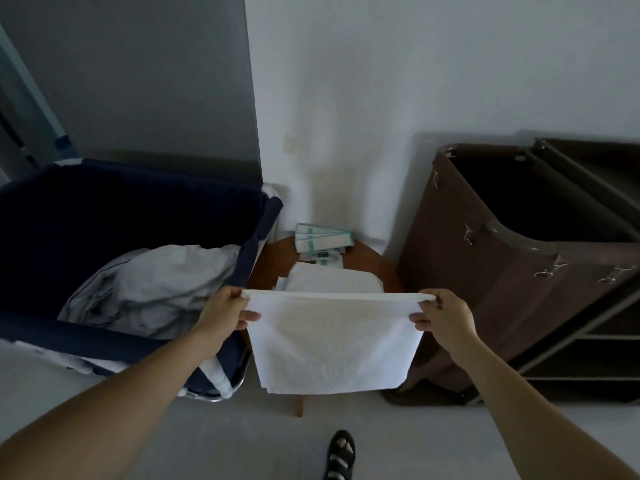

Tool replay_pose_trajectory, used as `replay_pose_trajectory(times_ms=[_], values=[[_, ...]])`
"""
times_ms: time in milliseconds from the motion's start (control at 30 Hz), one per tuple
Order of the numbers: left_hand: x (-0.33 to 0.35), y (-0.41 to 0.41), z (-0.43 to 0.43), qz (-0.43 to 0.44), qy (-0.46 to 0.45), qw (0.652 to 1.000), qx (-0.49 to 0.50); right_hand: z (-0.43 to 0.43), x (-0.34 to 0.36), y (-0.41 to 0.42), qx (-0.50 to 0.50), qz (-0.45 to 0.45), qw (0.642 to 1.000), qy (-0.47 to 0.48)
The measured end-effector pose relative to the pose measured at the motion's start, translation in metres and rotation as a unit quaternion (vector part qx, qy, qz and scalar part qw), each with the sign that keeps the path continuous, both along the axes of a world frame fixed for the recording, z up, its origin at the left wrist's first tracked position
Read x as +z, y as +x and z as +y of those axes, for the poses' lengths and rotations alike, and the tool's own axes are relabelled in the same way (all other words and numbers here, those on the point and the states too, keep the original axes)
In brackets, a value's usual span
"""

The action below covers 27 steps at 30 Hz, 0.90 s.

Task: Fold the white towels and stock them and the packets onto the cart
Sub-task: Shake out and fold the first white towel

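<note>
Though barely in view at the bottom edge, closest of all: a sandalled foot [341, 452] on the grey floor [242, 438]. Just above, at lower centre of the frame, white towel [332, 341] spread flat and hanging between both hands. Left hand [225, 311] pinching the top left corner, thumb on the near face. Right hand [441, 317] pinching the top right corner the same way (top edge pulled taut, bottom edge dangling free). Directly behind the towel and partly hidden by it, a round wooden table [367, 261] bearing a stack of folded towels [332, 280]. Farther back on the same table, close to the wall [381, 98], packets [323, 239] fanned in a small pile, white with teal stripes. At left of the frame, a navy hamper [104, 209] holding crumpled linen [149, 289]. At right, brown cart [485, 289], bag open at the top, shelves at the lower right edge.
</note>
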State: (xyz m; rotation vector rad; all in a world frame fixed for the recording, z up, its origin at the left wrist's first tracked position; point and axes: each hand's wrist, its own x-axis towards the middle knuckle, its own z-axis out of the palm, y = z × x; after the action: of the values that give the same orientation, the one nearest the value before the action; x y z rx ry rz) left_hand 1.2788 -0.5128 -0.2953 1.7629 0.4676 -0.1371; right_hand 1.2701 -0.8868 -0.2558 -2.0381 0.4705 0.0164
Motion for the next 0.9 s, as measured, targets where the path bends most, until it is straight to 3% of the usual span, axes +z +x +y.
replay_pose_trajectory(times_ms=[233,500,667,900], values=[[-0.016,0.112,-0.022,0.000,0.101,0.995,-0.013,-0.020,-0.035,0.113,-0.004,0.024,0.995,-0.094],[-0.115,0.261,-0.049,0.105,0.206,0.972,-0.030,-0.035,-0.154,0.262,0.019,0.147,0.987,-0.067],[-0.185,0.312,-0.062,0.155,0.188,0.970,-0.006,-0.033,-0.234,0.299,-0.003,0.205,0.978,-0.047],[-0.235,0.337,-0.057,0.200,0.143,0.969,0.007,-0.029,-0.272,0.315,-0.050,0.246,0.968,0.013]])
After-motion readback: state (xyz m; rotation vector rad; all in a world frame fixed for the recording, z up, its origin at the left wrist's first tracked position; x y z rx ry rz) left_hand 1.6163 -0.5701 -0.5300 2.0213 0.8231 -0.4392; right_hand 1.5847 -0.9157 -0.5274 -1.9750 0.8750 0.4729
